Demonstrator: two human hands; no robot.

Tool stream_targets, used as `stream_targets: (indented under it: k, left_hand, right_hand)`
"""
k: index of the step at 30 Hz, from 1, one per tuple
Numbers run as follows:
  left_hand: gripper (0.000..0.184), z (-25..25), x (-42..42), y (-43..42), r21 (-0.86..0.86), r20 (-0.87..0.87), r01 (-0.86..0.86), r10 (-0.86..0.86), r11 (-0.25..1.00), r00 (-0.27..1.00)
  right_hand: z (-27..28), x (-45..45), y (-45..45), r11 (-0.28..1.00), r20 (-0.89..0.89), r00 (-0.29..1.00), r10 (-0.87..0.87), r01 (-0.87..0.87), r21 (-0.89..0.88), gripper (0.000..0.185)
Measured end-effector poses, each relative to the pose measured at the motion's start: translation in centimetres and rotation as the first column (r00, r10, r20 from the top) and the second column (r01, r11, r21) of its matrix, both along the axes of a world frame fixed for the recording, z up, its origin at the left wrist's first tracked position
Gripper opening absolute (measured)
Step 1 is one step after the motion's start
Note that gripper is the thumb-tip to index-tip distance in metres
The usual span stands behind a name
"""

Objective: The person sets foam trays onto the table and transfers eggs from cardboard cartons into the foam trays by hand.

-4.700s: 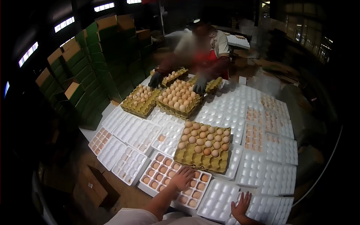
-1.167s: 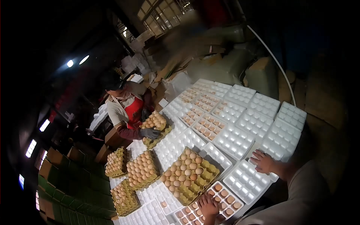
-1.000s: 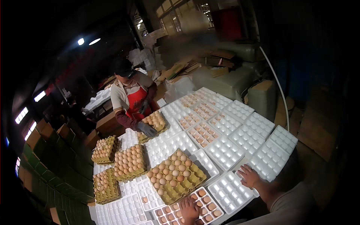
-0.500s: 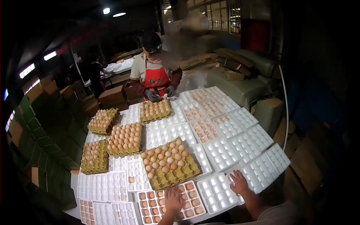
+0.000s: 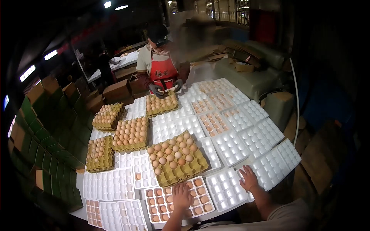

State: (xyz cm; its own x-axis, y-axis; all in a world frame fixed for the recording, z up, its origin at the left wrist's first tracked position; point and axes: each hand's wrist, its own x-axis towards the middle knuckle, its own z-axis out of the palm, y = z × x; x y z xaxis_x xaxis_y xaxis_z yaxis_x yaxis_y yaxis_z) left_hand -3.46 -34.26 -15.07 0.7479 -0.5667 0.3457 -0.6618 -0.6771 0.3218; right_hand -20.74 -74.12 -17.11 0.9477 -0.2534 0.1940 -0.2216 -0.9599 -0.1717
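Observation:
My left hand (image 5: 182, 195) lies with fingers stretched over a white foam tray (image 5: 148, 206) filled with brown eggs, hiding some of them. Its fingertips are close to the front edge of a yellow-brown egg flat (image 5: 192, 169), which holds several eggs in its far part and bare cups at the front. On the right, my right hand (image 5: 249, 178) rests fingers apart at the edge of white foam trays, touching an eggless one (image 5: 225, 188). I see nothing held in either hand.
Several more loaded egg flats (image 5: 131, 133) stand at left and centre. White trays (image 5: 266, 169) cover much of the table, some holding eggs. Opposite, a person in a red apron (image 5: 163, 71) handles eggs with gloved hands. Stacked green cartons (image 5: 58, 169) line the left.
My view has shifted, so the table sits slightly higher in the frame. Both my hands stay about where they were on the trays. The co-worker's gloved hands have moved a little over their flat.

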Motion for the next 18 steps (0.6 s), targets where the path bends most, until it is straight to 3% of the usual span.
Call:
stream_targets:
  k: [5, 11, 18]
  left_hand:
    - [0.056, -1.1, 0.1, 0.4, 0.113, -0.071, -0.013, 0.021, 0.993, 0.997]
    - [0.058, -1.0, 0.2, 0.4, 0.08, -0.085, -0.024, 0.03, 0.997, 0.996]
    - [0.058, -0.8, 0.2, 0.4, 0.033, -0.074, -0.005, 0.008, 0.999, 0.997]
  right_hand:
    - [0.4, 0.3, 0.1, 0.989, 0.001, 1.0, 0.015, -0.014, 0.145, 0.069]
    - [0.6, 1.5, -0.3, 0.997, -0.021, 1.0, 0.012, -0.01, 0.076, 0.07]
    - [0.8, 0.5, 0.3, 0.99, -0.058, 0.998, 0.028, -0.019, 0.14, 0.071]
